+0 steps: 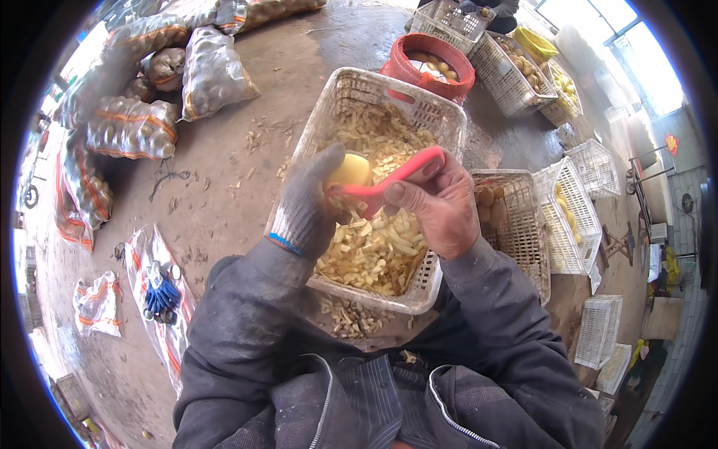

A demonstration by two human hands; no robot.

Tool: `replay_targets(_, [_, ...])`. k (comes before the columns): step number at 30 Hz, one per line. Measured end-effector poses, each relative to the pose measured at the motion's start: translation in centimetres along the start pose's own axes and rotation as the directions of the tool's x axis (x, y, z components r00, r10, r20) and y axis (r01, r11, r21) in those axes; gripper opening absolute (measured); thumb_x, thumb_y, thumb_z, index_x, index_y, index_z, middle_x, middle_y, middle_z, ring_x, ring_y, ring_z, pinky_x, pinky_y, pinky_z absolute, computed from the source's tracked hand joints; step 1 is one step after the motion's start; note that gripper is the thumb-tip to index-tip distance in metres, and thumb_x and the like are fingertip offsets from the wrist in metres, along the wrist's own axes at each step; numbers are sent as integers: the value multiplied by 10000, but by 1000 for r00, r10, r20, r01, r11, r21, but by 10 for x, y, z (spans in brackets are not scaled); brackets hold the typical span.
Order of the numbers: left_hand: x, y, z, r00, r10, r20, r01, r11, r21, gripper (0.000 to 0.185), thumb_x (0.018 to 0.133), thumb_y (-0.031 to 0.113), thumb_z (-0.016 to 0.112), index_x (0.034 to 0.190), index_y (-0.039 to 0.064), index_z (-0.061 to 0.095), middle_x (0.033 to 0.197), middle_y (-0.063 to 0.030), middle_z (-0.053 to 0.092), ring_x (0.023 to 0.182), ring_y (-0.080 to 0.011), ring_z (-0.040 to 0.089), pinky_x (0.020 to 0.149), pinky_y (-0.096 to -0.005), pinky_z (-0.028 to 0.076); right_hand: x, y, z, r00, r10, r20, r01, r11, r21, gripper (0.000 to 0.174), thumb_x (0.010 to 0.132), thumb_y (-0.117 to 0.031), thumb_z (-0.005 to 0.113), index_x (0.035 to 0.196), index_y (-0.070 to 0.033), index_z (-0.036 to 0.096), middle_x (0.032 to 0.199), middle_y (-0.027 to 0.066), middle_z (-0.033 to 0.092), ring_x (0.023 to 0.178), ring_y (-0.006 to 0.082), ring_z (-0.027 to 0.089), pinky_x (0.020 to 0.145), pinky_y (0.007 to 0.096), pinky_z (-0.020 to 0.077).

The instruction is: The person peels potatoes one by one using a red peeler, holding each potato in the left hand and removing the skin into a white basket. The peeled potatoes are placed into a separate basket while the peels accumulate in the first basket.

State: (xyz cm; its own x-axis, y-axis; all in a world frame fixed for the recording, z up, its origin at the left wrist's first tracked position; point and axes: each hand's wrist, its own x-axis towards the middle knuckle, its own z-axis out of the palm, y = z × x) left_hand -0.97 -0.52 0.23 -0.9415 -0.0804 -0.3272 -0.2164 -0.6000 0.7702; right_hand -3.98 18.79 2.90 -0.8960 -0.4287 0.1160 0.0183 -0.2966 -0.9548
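Note:
My left hand (307,199), in a grey knit glove with a blue cuff edge, holds a yellow, peeled potato (352,170). Bare, my right hand (440,207) grips the handle of a red peeler (392,178), whose head lies against or just in front of the potato. Both hands are above a dirty white plastic crate (387,78) holding a heap of potato peelings (376,252). The peeler's blade is hidden or blurred.
Mesh sacks of potatoes (216,73) lie at the upper left. A red tub (429,64) stands beyond the crate. More crates (513,224) line the right side. Blue gloves (161,294) lie on a sack at left. Another person (499,11) is at the top.

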Motion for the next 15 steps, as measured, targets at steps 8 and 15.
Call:
replay_targets(8, [-4,7,-17,963,-80,257,107,990,-92,502,1048,503,624,1253,46,661,1050,-116,728,858,-227,693,661,-340,551,41,-4,-94,955,-36,-294,64,994,87,153,949,-44,798,1052,-52,685,966,64,759,755,179,739,711,324,630])
replay_targets(15, [-11,5,4,994,-32,107,40,996,-74,528,1053,496,577,1124,-17,682,883,-103,690,670,-179,600,554,-304,457,16,-15,-31,993,12,-114,5,990,143,150,989,-86,756,1089,-61,646,946,69,741,765,191,744,653,327,646])
